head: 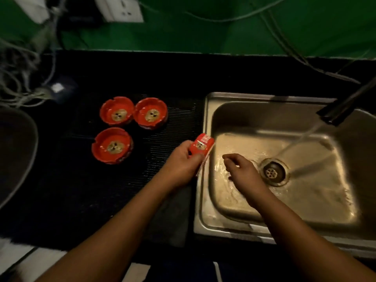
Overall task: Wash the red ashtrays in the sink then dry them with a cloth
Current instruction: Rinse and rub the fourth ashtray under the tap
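A black tabletop point(81, 190) carries a steel sink point(205, 200) at its right. A faucet point(345, 106) pours water point(301, 139) into the basin, near the drain point(273, 171). The right hand point(242, 171) hovers low over the wet basin, its fingers point(228, 158) loosely curled, holding nothing visible. The left hand point(181, 165) grips 1 red ashtray point(201, 146) on edge at the sink's left rim. 3 more red ashtrays point(117, 111) sit upright, clustered on the tabletop left of the sink.
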`<action>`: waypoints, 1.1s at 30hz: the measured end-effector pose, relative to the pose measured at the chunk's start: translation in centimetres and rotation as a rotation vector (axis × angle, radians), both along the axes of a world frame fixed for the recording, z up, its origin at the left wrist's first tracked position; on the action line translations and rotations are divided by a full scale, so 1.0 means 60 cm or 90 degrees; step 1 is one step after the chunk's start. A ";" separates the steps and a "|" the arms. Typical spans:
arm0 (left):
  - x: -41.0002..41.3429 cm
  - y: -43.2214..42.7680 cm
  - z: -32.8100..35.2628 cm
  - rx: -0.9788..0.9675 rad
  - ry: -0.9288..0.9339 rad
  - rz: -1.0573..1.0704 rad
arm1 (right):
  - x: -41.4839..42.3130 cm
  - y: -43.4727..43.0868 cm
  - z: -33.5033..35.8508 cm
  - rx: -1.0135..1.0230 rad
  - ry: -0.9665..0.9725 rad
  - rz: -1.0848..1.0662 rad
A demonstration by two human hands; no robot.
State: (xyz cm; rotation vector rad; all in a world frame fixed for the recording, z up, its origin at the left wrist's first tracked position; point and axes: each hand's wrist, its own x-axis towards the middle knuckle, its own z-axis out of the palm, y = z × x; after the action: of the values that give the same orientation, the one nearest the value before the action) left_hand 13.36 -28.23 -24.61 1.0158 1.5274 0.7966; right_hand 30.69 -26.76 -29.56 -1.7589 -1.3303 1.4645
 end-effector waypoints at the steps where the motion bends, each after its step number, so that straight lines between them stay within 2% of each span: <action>1: -0.017 -0.009 0.002 0.069 0.068 -0.033 | -0.020 0.003 0.003 0.063 -0.048 0.057; 4: -0.073 -0.033 -0.018 0.207 0.347 -0.137 | -0.078 0.013 0.009 0.255 -0.178 0.219; 7: -0.119 -0.037 -0.034 0.218 0.552 -0.195 | -0.129 0.027 0.004 0.291 -0.289 0.409; 10: -0.143 -0.032 -0.050 0.191 0.638 -0.240 | -0.161 0.037 -0.009 0.254 -0.454 0.554; 13: -0.152 -0.021 -0.070 0.141 0.701 -0.297 | -0.180 0.037 -0.014 0.233 -0.493 0.564; 17: -0.159 -0.017 -0.089 0.126 0.740 -0.298 | -0.182 0.042 -0.016 0.221 -0.472 0.558; 26: -0.172 0.005 -0.080 0.079 0.703 -0.294 | -0.174 0.063 -0.005 0.213 -0.436 0.574; 29: -0.148 0.026 -0.047 0.046 0.703 -0.281 | -0.152 0.083 0.027 0.252 -0.404 0.527; 33: -0.067 0.090 0.030 0.147 0.684 -0.292 | -0.088 0.135 0.106 0.298 -0.403 0.465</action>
State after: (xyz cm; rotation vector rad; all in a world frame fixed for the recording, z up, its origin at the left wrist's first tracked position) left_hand 9.32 -22.83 -22.80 2.0738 1.9469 0.0410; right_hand 25.44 -18.66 -23.20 -1.5234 -2.5936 0.7545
